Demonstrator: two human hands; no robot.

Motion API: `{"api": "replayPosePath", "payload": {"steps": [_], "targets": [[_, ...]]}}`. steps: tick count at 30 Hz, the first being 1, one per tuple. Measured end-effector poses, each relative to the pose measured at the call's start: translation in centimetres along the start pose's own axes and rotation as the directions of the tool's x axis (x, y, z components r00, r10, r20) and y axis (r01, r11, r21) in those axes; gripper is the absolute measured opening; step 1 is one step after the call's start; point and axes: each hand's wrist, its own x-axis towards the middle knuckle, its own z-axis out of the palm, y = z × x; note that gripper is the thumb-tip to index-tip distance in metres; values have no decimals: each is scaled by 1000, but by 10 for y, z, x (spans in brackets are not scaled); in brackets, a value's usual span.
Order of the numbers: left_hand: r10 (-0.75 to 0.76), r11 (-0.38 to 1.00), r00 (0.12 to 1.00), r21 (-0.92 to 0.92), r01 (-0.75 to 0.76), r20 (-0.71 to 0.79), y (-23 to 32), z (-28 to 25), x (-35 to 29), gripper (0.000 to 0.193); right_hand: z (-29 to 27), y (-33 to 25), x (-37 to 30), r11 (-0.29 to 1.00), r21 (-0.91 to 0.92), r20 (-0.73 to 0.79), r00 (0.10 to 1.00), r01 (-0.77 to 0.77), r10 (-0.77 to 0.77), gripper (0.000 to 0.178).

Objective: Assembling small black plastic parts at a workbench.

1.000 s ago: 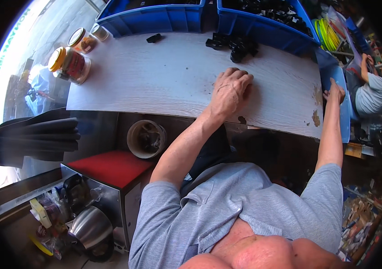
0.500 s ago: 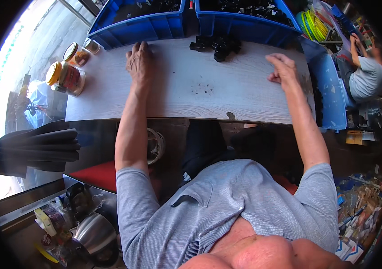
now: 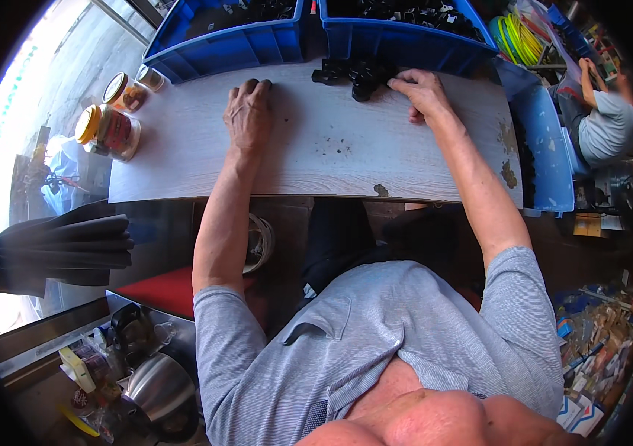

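Observation:
A small heap of black parts lies at the far middle of the pale wood-grain table, against a blue bin. My right hand reaches in from the right, its fingertips at the heap's right edge. Its fingers are apart and I see nothing held in them. Left of the heap, my left hand rests on the table, back upward and fingers curled under. What those fingers hold, if anything, is hidden. The exact shape of the black parts is too dark to tell.
Two blue bins with black parts stand along the far edge. Jars stand at the table's left end. A lighter blue bin adjoins the right end. Another person sits at far right. A metal kettle is lower left.
My right hand has moved left to the edge of the black heap. My left hand has shifted slightly right and nearer to me, fingers still curled.

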Motion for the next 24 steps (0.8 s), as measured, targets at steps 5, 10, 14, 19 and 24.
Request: {"api": "replayPosePath", "payload": {"steps": [5, 10, 14, 19, 24], "targets": [[17, 1000, 994, -9, -17, 104, 22, -10, -2, 33, -9, 11, 2, 998, 53, 37, 999, -36, 34, 26], [57, 998, 975, 4, -59, 217, 48, -23, -7, 31, -12, 13, -10, 993, 85, 63, 995, -85, 80, 24], [104, 994, 940, -6, -108, 324, 61, -26, -8, 23, -19, 14, -17, 990, 88, 68, 992, -113, 107, 23], [90, 995, 913, -84, -61, 399, 68, -33, -6, 27, -21, 19, -20, 978, 168, 69, 991, -126, 115, 20], [143, 982, 885, -174, -71, 443, 63, -40, -3, 32, -17, 18, -29, 978, 205, 13, 1000, -24, 21, 35]]}}
